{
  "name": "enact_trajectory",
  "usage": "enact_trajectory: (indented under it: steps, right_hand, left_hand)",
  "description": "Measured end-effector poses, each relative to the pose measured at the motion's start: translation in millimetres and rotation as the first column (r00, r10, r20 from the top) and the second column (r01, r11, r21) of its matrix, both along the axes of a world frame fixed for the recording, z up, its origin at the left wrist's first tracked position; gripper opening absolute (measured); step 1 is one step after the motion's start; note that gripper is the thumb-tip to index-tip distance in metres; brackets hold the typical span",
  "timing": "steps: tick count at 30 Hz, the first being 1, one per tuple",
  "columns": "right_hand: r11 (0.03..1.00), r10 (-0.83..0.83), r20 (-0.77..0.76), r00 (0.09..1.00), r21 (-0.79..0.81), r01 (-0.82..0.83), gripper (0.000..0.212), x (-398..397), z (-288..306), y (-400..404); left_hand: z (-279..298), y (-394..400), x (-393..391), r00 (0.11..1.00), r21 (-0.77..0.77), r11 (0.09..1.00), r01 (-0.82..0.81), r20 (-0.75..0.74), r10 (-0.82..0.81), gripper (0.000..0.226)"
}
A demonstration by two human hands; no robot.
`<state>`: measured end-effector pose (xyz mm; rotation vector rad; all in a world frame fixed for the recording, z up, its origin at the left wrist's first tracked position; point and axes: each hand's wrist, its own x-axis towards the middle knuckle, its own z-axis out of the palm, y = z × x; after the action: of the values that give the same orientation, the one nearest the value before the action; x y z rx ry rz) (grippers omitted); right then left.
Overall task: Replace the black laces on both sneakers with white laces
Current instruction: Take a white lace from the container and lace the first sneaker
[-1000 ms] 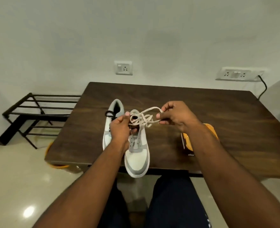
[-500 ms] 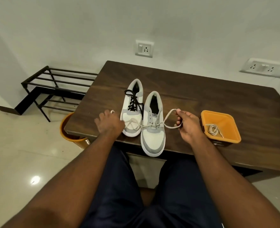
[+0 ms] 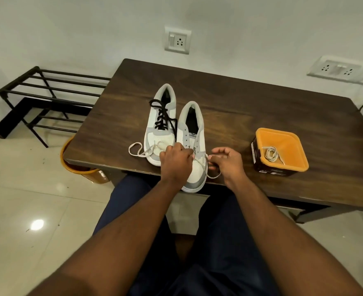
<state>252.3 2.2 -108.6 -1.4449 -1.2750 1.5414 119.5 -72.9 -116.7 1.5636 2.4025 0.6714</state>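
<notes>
At the far left of the frame, a black metal rack [image 3: 48, 97] is seen against the wall, and an orange bin [image 3: 84, 169] is partly hidden under the near left corner of the dark wooden table [image 3: 251, 107]. Left of centre, the left sneaker [image 3: 161, 124] is shown still threaded with the black lace [image 3: 162, 116]; a loop of the white lace [image 3: 136, 149] is draped across its toe and onto the tabletop. Just beside it, touching, the right sneaker [image 3: 192, 146] is placed with its toe over the near table edge, its upper eyelets bare. The left hand [image 3: 176, 163] is laid over this sneaker's lower eyelets, fingers curled on the white lace. The right hand [image 3: 227, 161] is held just right of the toe, its fingers pinching the other run of the same lace. At the right, an orange tub [image 3: 280, 152] is shown holding a coiled second white lace [image 3: 271, 153]. Two wall sockets [image 3: 177, 40] are mounted above.
</notes>
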Motion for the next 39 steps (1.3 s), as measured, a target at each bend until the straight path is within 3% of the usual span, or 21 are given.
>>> enact_trajectory:
  steps: [4,8,10,13,24,28,39]
  right_hand:
    - [0.940,0.238,0.246,0.940,0.185,-0.286,0.037,1,-17,2]
    - [0.842,0.243,0.428,0.870,0.352,-0.409,0.020,3,-25,6]
    - [0.841,0.231,0.424,0.876,0.366,-0.399,0.009,5,-28,9]
    - [0.864,0.205,0.351,0.914,0.373,-0.337,0.017,8,-30,11]
    - [0.923,0.134,0.181,0.974,0.336,-0.189,0.011,6,-31,5]
    - [0.895,0.130,0.264,0.956,0.383,-0.228,0.009,7,-28,1]
    - [0.797,0.184,0.405,0.896,0.472,-0.377,0.010,-1,-29,3]
  left_hand:
    - [-4,5,4,0.992,0.014,0.999,-0.050,0.119,0.048,0.030]
    - [0,9,0,0.975,-0.043,0.999,-0.018,0.222,0.027,0.040]
    - [-1,13,-4,0.944,-0.062,0.998,-0.033,0.326,0.051,0.040]
    - [-1,17,-6,0.910,-0.082,0.995,-0.054,0.405,0.083,0.039]
    - [-7,17,-1,0.877,-0.068,0.997,-0.026,0.477,0.056,0.028]
    - [-9,18,-1,0.835,0.022,0.999,-0.027,0.550,0.011,0.017]
    - [-11,22,-3,0.785,0.049,0.999,-0.007,0.620,-0.025,0.024]
